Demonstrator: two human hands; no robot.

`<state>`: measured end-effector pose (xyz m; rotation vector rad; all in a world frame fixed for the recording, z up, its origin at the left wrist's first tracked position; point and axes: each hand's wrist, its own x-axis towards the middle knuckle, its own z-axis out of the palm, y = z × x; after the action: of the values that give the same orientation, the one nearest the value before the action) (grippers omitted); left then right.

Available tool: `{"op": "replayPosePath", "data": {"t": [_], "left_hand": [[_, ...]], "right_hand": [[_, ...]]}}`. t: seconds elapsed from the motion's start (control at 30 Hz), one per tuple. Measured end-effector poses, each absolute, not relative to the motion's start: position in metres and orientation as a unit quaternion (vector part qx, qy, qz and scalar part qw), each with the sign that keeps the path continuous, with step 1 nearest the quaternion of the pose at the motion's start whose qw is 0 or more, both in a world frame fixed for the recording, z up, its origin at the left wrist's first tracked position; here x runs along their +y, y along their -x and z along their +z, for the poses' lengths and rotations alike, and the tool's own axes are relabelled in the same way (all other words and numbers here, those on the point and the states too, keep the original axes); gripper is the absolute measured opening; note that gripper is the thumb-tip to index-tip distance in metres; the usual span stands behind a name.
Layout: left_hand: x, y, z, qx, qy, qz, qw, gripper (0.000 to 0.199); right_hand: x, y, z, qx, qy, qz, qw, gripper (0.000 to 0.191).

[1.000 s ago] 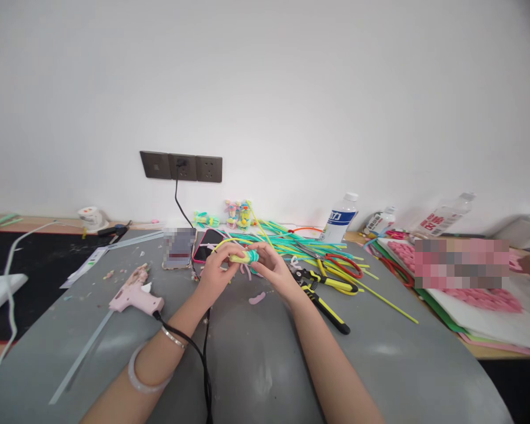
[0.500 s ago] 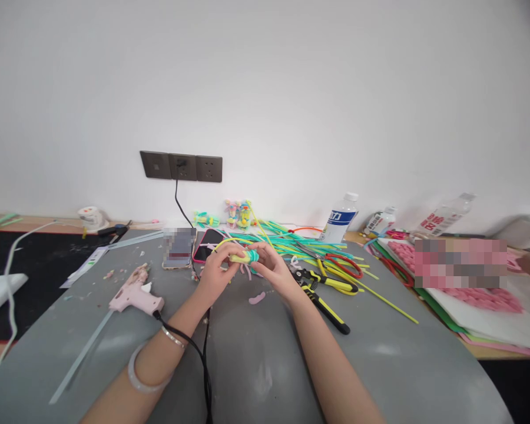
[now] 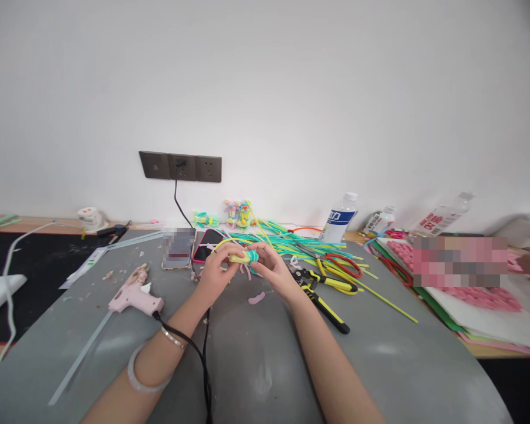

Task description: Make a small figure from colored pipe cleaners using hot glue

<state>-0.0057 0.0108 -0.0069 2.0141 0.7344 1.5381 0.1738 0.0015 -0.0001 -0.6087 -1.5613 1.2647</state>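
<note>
Between my two hands, above the grey table, is a small yellow and turquoise pipe-cleaner figure (image 3: 246, 257). My left hand (image 3: 221, 266) pinches its yellow end, fingers closed over it. At the turquoise coiled end, my right hand (image 3: 271, 268) grips with thumb and fingers. The fingers partly cover the figure. Behind the hands lies a heap of turquoise and yellow pipe cleaners (image 3: 291, 242). Close to my right wrist are yellow-and-black pliers (image 3: 320, 303). A short pink fuzzy piece (image 3: 257, 298) rests on the table below the hands.
A pink glue gun (image 3: 136, 294) lies at left, its black cable passing my left forearm. Two phones, one a dark phone (image 3: 208, 244), sit behind. Red-handled scissors (image 3: 342, 265) and a bottle (image 3: 341, 218) stand right of the heap. Finished pipe-cleaner figures (image 3: 237, 214) line the wall.
Almost nothing differs. Both hands keep the same hold on the figure, and the view has shifted very slightly.
</note>
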Motion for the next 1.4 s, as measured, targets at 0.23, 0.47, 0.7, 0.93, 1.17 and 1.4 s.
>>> {"op": "replayPosePath", "data": {"t": [0.23, 0.47, 0.7, 0.93, 1.17, 1.4], "left_hand": [[0.011, 0.005, -0.007, 0.267, -0.737, 0.569, 0.249, 0.011], [0.011, 0.006, -0.007, 0.271, -0.739, 0.565, 0.249, 0.011], [0.011, 0.006, -0.007, 0.27, -0.738, 0.565, 0.251, 0.01], [0.011, 0.005, -0.008, 0.278, -0.732, 0.563, 0.266, 0.011], [0.009, 0.003, -0.008, 0.322, -0.683, 0.554, 0.351, 0.013], [0.012, 0.001, -0.006, 0.36, -0.569, 0.55, 0.494, 0.037]], "right_hand": [[0.002, -0.174, 0.0, -0.642, 0.245, 0.528, 0.499, 0.032], [0.002, -0.174, 0.0, -0.645, 0.251, 0.523, 0.498, 0.034], [0.002, -0.174, 0.0, -0.647, 0.253, 0.519, 0.497, 0.033], [0.001, -0.175, 0.0, -0.653, 0.251, 0.496, 0.514, 0.031], [0.007, -0.18, -0.008, -0.593, 0.302, 0.46, 0.588, 0.039], [0.014, -0.181, -0.014, -0.534, 0.348, 0.459, 0.619, 0.04]]}}
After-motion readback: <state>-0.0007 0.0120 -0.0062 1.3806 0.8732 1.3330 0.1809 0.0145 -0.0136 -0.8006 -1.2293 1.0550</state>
